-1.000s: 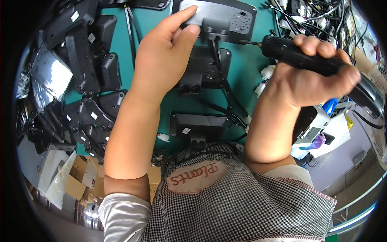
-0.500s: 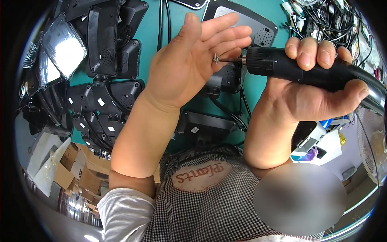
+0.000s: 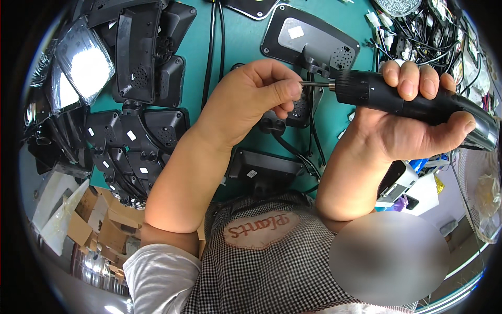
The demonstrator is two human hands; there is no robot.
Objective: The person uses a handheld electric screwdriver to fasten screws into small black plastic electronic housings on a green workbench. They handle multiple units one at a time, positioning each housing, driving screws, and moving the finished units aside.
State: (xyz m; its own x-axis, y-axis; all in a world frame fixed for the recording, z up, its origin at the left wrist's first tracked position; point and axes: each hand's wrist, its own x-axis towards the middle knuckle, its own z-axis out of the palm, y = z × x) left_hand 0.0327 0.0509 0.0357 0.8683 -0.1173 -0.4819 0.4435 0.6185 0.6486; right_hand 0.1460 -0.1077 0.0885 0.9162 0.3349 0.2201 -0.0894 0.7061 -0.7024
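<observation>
My right hand (image 3: 413, 131) grips a black electric screwdriver (image 3: 413, 99) held level, its metal bit (image 3: 315, 83) pointing left. My left hand (image 3: 251, 102) is curled, its thumb and fingertips pinched at the tip of the bit; whether a small screw is between them I cannot tell. Both hands hover above a teal work mat (image 3: 240, 47). Just beyond the bit lies a black plastic housing (image 3: 308, 39) with a speaker grille and a white sticker. Another black housing (image 3: 264, 167) lies below my forearms.
A heap of black plastic housings (image 3: 130, 120) fills the left of the mat, with a shiny foil bag (image 3: 83, 68) at the far left. Black cables (image 3: 214, 42) run down the mat. Tangled wires and connectors (image 3: 434, 36) lie at top right. Cardboard boxes (image 3: 99, 225) stand lower left.
My left hand was open-palmed beside the screwdriver's tip half a second ago; now its fingers have closed onto the bit. Earlier still it rested on the grey-black housing. The screwdriver stayed level.
</observation>
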